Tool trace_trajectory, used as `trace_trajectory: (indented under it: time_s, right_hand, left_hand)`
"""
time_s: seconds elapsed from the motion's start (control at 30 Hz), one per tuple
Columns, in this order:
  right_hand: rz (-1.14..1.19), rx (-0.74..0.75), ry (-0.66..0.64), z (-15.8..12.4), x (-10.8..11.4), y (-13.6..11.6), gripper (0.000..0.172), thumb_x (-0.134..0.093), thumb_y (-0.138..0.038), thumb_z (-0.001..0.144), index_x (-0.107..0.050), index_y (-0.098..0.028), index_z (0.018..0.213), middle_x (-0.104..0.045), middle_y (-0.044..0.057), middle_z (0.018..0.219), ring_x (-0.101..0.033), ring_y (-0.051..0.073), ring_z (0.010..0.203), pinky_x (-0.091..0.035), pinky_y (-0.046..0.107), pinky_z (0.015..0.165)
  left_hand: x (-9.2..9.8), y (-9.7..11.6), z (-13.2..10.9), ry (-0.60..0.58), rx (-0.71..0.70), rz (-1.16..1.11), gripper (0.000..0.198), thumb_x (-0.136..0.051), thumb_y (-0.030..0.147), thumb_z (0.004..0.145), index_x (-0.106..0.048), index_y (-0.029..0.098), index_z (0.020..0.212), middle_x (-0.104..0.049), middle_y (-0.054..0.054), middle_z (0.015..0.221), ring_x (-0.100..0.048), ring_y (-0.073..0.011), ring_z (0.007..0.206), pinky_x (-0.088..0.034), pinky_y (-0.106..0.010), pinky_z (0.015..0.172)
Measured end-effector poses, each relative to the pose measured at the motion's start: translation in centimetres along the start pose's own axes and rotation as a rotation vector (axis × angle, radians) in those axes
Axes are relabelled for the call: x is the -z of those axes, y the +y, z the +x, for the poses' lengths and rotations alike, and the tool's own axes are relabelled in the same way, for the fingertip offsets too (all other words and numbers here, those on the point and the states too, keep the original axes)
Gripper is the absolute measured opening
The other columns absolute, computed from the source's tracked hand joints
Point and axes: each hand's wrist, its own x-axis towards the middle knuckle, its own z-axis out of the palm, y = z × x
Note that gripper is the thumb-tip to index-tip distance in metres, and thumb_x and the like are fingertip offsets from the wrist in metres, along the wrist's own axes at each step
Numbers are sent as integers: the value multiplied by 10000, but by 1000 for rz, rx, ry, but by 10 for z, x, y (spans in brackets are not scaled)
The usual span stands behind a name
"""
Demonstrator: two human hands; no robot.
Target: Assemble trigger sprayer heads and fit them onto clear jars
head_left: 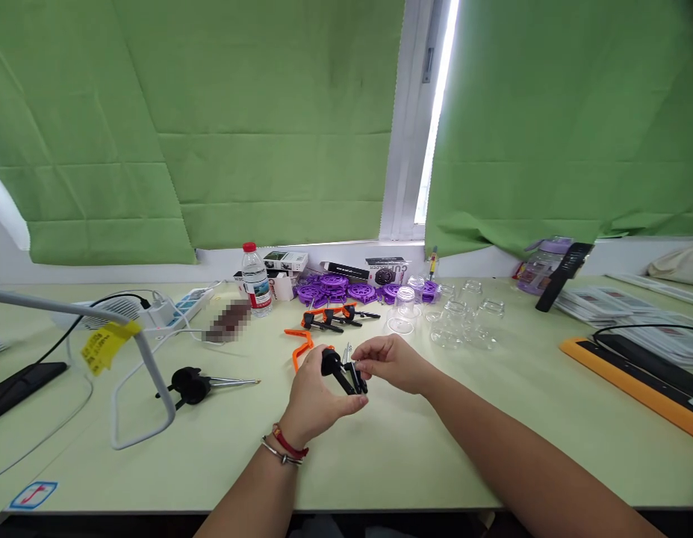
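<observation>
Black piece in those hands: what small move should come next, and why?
Perhaps a gentle adjustment of the black piece with the right hand: the left hand cradles it, and the right hand appears to pinch its right side.

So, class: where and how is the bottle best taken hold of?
Probably grip the bottle around its middle, coming from the near side: it stands upright, its body is round, and boxes sit behind it.
</observation>
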Motion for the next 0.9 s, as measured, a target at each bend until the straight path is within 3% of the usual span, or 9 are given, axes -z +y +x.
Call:
trace_trajectory:
  time_s: [0.1,0.23,0.43,0.63,0.9]
  right_hand:
    - [-131,86,7,-9,-7,-7,139,-659,-247,754,-685,-168,866,-644,8,696,-605,131,607,-501,278,609]
    - [-435,312,49,-11,-11,-11,110,-602,-156,784,-690,-184,845,-677,16,740,-614,125,629,-493,251,623]
    - [-806,623,1,-8,-12,-10,165,-496,-191,896,-648,-184,832,-710,27,759,-632,131,664,-459,250,635]
    - [-1009,754,13,-6,-13,-5,190,-455,-216,936,-612,-191,830,-720,21,796,-633,112,682,-401,246,616]
    - [-1298,914,-13,-10,-12,-4,205,-406,-91,910,-598,-162,903,-670,30,769,-538,111,579,-387,268,615]
  left_hand:
    - [0,1,-1,-27,-9,24,758,-813,451,475,-486,177,1102,-578,-82,1053,-571,-249,938,-481,-391,813]
    - [1,3,-1,-59,-16,12,747,-818,453,470,-489,180,1083,-569,-81,1055,-562,-249,935,-479,-391,808]
    - [1,3,0,-84,-22,7,715,-828,407,471,-488,191,1061,-566,-62,1028,-556,-236,915,-473,-394,813]
    - [2,2,-1,-99,-6,18,737,-827,389,464,-476,198,1083,-564,-52,1024,-552,-230,913,-466,-382,803]
    - [2,3,-1,-105,-47,33,703,-836,382,434,-506,193,1025,-560,-28,945,-543,-220,853,-463,-359,740]
